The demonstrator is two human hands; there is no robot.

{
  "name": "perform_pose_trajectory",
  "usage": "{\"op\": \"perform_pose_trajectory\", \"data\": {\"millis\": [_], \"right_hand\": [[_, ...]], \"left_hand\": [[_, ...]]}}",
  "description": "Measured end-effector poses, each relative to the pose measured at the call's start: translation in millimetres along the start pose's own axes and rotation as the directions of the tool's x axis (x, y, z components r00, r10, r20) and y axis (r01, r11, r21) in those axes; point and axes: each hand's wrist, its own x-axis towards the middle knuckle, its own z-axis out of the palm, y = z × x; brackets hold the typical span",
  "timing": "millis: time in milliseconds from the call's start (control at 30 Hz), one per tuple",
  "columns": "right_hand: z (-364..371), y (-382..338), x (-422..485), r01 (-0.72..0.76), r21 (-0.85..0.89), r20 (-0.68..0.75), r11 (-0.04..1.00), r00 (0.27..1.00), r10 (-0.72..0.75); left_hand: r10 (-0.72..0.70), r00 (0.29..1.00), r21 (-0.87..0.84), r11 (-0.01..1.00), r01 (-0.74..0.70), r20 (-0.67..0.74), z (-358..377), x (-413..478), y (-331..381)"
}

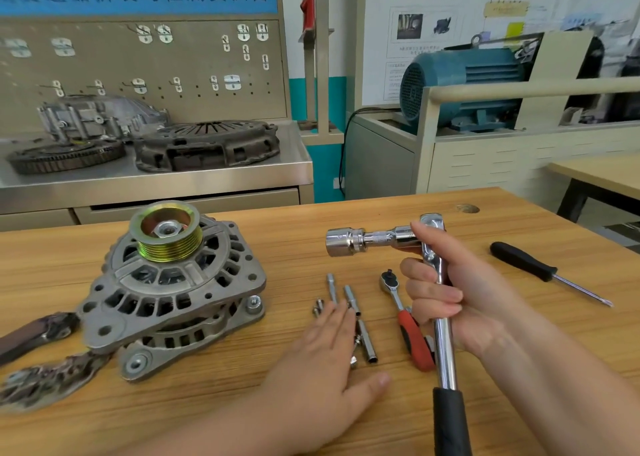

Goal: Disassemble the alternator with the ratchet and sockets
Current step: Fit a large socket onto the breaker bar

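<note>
The grey alternator [173, 296] lies on the wooden table [242, 421] at the left, its gold pulley [166, 230] and centre nut facing up. My right hand [446, 296] grips the shaft of a large chrome ratchet [443, 348], held off the table. An extension and a big socket [344, 242] stick out of its head to the left. My left hand [325, 355] lies flat with straight fingers on the table, over several small deep sockets and bolts [367, 341].
A small red-handled ratchet [412, 334] lies beside the sockets. A black-handled screwdriver [540, 268] lies at the right. Pliers-like handles [45, 369] lie left of the alternator. Behind stand a steel bench with a clutch plate [207, 144] and a blue motor [464, 88].
</note>
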Motion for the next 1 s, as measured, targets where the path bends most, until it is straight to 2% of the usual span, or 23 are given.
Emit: {"op": "perform_pose_trajectory", "data": {"millis": [167, 200, 233, 267, 333, 367, 400, 467, 500, 533, 567, 600, 667, 733, 867, 1000], "right_hand": [[-1.0, -2.8, -3.5, -0.032, 0.036, 0.068, 0.999, 0.997, 0.030], [-0.2, -4.0, -4.9, -0.041, 0.044, 0.090, 0.998, 0.995, 0.037], [0.8, -5.6, -6.0, -0.052, 0.043, 0.110, 0.998, 0.993, 0.047], [1.9, -7.2, -7.1, -0.060, 0.030, 0.125, 0.998, 0.991, 0.056], [4.6, -9.4, -8.0, -0.062, 0.000, 0.150, 0.998, 0.987, 0.062], [6.9, -9.8, -8.1, -0.050, -0.013, 0.162, 0.999, 0.985, 0.052], [9.6, -9.7, -7.6, -0.031, -0.024, 0.173, 0.999, 0.984, 0.035], [18.1, -7.3, -5.4, 0.003, -0.038, 0.191, 0.999, 0.982, 0.004], [23.4, -4.7, -3.9, 0.009, -0.043, 0.199, 0.999, 0.980, 0.000], [29.2, -1.2, -2.6, 0.009, -0.046, 0.205, 0.999, 0.979, 0.001], [34.9, 2.8, -0.7, 0.005, -0.047, 0.210, 0.999, 0.978, 0.005], [40.5, 7.3, 1.3, 0.001, -0.049, 0.209, 0.999, 0.978, 0.009], [50.3, 16.5, 5.3, -0.001, -0.052, 0.200, 0.999, 0.980, 0.012], [58.9, 24.3, 9.0, -0.003, -0.051, 0.199, 0.999, 0.980, 0.013], [72.4, 33.8, 13.3, 0.008, -0.087, 0.191, 0.996, 0.982, 0.009], [86.4, 36.1, 18.3, 0.032, -0.137, 0.190, 0.990, 0.982, -0.005]], "left_hand": [[0.097, 0.994, -0.041, 0.994, -0.099, -0.039, -17.4, -10.3, 11.5], [0.151, 0.985, -0.029, 0.988, -0.154, -0.084, -22.7, -18.8, 10.6], [0.219, 0.956, 0.019, 0.975, -0.220, -0.197, -30.0, -30.5, 7.2], [0.302, 0.877, 0.103, 0.953, -0.285, -0.374, -38.7, -43.7, 0.2], [0.414, 0.588, 0.236, 0.904, -0.358, -0.694, -58.1, -69.1, -29.6], [0.360, 0.491, 0.204, 0.917, -0.342, -0.794, -70.3, -79.6, -51.5], [0.234, 0.450, 0.104, 0.950, -0.294, -0.862, -84.0, -88.0, -74.1], [-0.113, 0.456, -0.202, 0.968, -0.149, -0.883, -112.0, -90.4, -119.6], [-0.275, 0.497, -0.350, 0.934, -0.063, -0.823, -121.7, -84.8, -142.1], [-0.397, 0.573, -0.468, 0.883, 0.025, -0.717, -130.3, -77.3, -160.0], [-0.458, 0.663, -0.550, 0.831, 0.083, -0.592, -135.8, -69.6, -174.4], [-0.458, 0.748, -0.599, 0.794, 0.103, -0.480, -138.6, -62.6, -183.3], [-0.382, 0.848, -0.643, 0.763, 0.065, -0.367, -137.6, -54.2, -185.7], [-0.353, 0.860, -0.680, 0.733, 0.010, -0.368, -133.4, -50.7, -177.7], [-0.396, 0.786, -0.698, 0.714, -0.062, -0.475, -119.1, -45.7, -172.4], [-0.457, 0.751, -0.737, 0.673, -0.059, -0.477, -113.8, -47.1, -168.2]]}}
